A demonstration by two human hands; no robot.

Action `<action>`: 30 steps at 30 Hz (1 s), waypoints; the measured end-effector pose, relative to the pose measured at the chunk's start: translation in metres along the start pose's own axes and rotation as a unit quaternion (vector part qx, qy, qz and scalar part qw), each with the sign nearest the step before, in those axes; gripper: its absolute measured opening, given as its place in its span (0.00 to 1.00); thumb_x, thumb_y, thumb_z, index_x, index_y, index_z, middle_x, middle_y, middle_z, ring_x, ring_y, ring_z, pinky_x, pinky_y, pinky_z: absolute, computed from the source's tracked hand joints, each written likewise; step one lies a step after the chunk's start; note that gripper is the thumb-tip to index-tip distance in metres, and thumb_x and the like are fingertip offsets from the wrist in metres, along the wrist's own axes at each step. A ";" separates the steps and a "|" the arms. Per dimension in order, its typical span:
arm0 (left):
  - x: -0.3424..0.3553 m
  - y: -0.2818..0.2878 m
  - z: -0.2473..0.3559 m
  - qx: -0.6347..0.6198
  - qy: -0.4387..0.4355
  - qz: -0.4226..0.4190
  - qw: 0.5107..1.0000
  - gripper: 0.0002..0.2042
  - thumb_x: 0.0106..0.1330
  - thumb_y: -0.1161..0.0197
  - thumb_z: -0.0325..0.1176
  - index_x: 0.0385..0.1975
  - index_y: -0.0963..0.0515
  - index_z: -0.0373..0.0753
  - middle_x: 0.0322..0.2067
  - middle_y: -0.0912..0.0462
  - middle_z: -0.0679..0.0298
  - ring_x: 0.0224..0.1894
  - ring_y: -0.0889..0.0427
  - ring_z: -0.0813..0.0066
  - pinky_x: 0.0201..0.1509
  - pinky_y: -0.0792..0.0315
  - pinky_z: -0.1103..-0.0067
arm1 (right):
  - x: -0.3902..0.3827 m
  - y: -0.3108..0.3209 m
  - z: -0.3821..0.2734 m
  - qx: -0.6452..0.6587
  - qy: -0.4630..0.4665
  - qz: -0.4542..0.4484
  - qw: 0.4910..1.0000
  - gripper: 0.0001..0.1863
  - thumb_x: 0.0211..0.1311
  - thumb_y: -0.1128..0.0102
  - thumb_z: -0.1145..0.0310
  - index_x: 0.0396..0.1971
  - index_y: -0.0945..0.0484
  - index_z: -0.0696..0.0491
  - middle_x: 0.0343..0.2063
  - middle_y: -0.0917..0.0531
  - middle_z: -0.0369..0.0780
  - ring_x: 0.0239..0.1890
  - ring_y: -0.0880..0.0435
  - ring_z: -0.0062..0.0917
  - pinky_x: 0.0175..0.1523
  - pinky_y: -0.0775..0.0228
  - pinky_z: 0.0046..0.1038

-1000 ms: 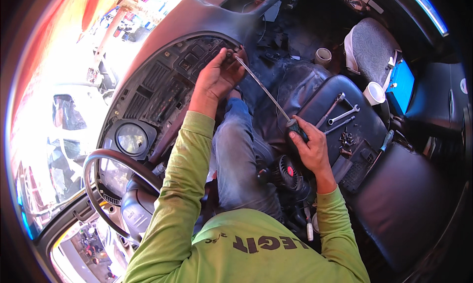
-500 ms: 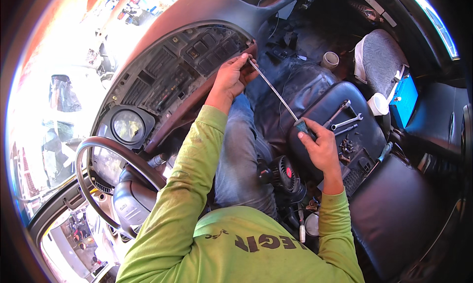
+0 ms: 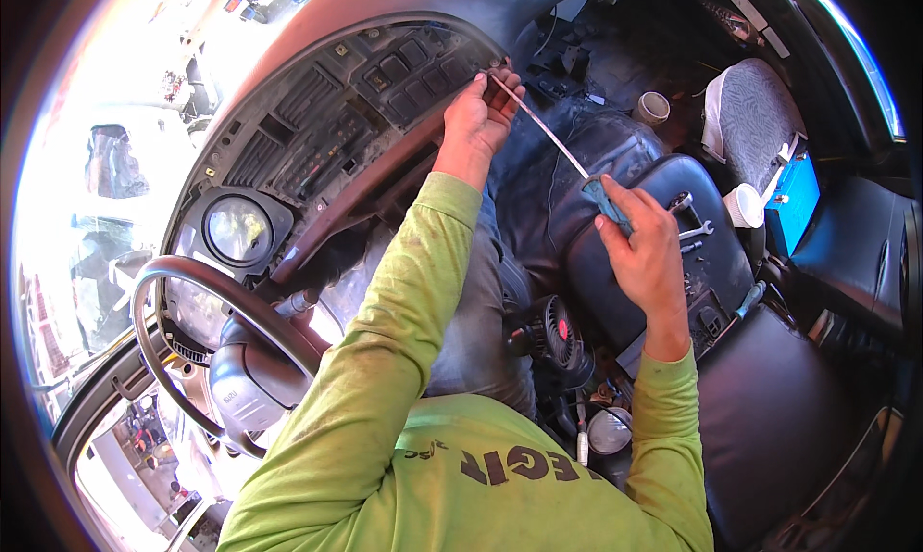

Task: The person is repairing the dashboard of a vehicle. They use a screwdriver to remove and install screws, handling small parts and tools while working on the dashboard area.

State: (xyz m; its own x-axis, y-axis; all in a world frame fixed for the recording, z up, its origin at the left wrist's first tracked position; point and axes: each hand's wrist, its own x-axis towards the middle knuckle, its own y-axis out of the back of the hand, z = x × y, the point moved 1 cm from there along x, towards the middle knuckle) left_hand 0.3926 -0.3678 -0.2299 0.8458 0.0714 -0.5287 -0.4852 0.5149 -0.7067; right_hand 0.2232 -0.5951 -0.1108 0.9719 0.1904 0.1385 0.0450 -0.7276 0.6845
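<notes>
One screwdriver in closed right hand; left hand at tip, grip unclear; white cup, contents indistinct

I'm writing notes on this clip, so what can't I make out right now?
All in the head view:
- The tip of the screwdriver: lost among the fingers of the left hand, so whether it meets a fastener is unclear.
- The handle of the ratchet-like tool: hidden behind the right hand.
- The outdoor background: largely washed out by glare.
</notes>
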 end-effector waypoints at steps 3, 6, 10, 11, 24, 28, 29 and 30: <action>-0.001 -0.003 -0.001 -0.030 -0.004 -0.007 1.000 0.16 0.85 0.55 0.33 0.53 0.23 0.28 0.50 0.13 0.48 0.51 0.11 0.57 0.57 0.16 0.59 | 0.009 0.005 -0.004 -0.007 -0.003 -0.009 1.000 0.22 0.61 0.34 0.77 0.57 0.18 0.62 0.36 0.16 0.52 0.38 0.16 0.50 0.45 0.25 0.43; -0.001 -0.005 -0.002 -0.036 -0.012 -0.015 0.999 0.16 0.85 0.56 0.33 0.54 0.24 0.27 0.53 0.15 0.48 0.53 0.12 0.57 0.60 0.17 0.58 | 0.018 0.009 -0.008 -0.011 -0.003 -0.017 1.000 0.22 0.61 0.35 0.77 0.56 0.18 0.62 0.36 0.16 0.52 0.38 0.15 0.50 0.45 0.24 0.43; -0.003 -0.007 -0.004 -0.032 -0.018 -0.020 0.999 0.16 0.85 0.55 0.33 0.56 0.24 0.27 0.56 0.16 0.49 0.55 0.13 0.58 0.63 0.19 0.58 | 0.024 0.015 -0.010 -0.010 -0.020 -0.025 0.999 0.22 0.60 0.34 0.77 0.56 0.18 0.61 0.37 0.15 0.52 0.39 0.15 0.50 0.46 0.24 0.42; -0.004 -0.007 -0.005 -0.039 -0.020 -0.023 0.999 0.16 0.85 0.55 0.33 0.56 0.24 0.27 0.56 0.16 0.49 0.55 0.13 0.58 0.63 0.19 0.58 | 0.025 0.016 -0.010 -0.008 -0.029 -0.028 0.999 0.22 0.60 0.34 0.77 0.56 0.18 0.61 0.38 0.15 0.52 0.39 0.15 0.49 0.46 0.24 0.41; -0.006 -0.010 -0.011 -0.106 -0.028 -0.013 0.994 0.13 0.85 0.53 0.33 0.55 0.25 0.31 0.54 0.16 0.51 0.55 0.13 0.58 0.61 0.18 0.57 | 0.036 0.019 -0.005 -0.009 0.004 -0.024 1.000 0.22 0.60 0.32 0.76 0.55 0.16 0.61 0.40 0.13 0.54 0.38 0.13 0.46 0.45 0.22 0.37; -0.006 -0.013 -0.014 -0.136 -0.027 0.006 0.990 0.11 0.84 0.52 0.32 0.55 0.26 0.35 0.53 0.15 0.53 0.54 0.13 0.60 0.60 0.18 0.57 | 0.044 0.028 0.001 -0.004 -0.016 -0.035 0.999 0.22 0.60 0.31 0.74 0.55 0.16 0.61 0.42 0.12 0.54 0.40 0.11 0.43 0.48 0.22 0.36; -0.007 -0.014 -0.015 -0.138 -0.030 0.005 0.990 0.10 0.84 0.52 0.32 0.54 0.26 0.35 0.53 0.15 0.53 0.53 0.13 0.60 0.60 0.18 0.57 | 0.047 0.029 0.003 -0.001 -0.003 -0.033 0.999 0.22 0.60 0.31 0.74 0.55 0.16 0.61 0.43 0.12 0.54 0.40 0.11 0.42 0.49 0.22 0.35; -0.007 -0.015 -0.016 -0.143 -0.031 0.008 0.989 0.10 0.84 0.52 0.32 0.54 0.26 0.36 0.52 0.15 0.54 0.53 0.13 0.60 0.60 0.17 0.57 | 0.051 0.031 0.004 0.004 -0.016 -0.043 0.999 0.22 0.60 0.31 0.73 0.55 0.16 0.61 0.43 0.11 0.54 0.41 0.10 0.41 0.50 0.22 0.34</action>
State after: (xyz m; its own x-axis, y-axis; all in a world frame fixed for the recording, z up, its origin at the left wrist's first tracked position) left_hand 0.3906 -0.3896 -0.2233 0.8455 0.1342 -0.5169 -0.5336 0.2511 -0.8076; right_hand 0.2748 -0.6111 -0.0856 0.9711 0.2316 0.0570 0.1300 -0.7142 0.6877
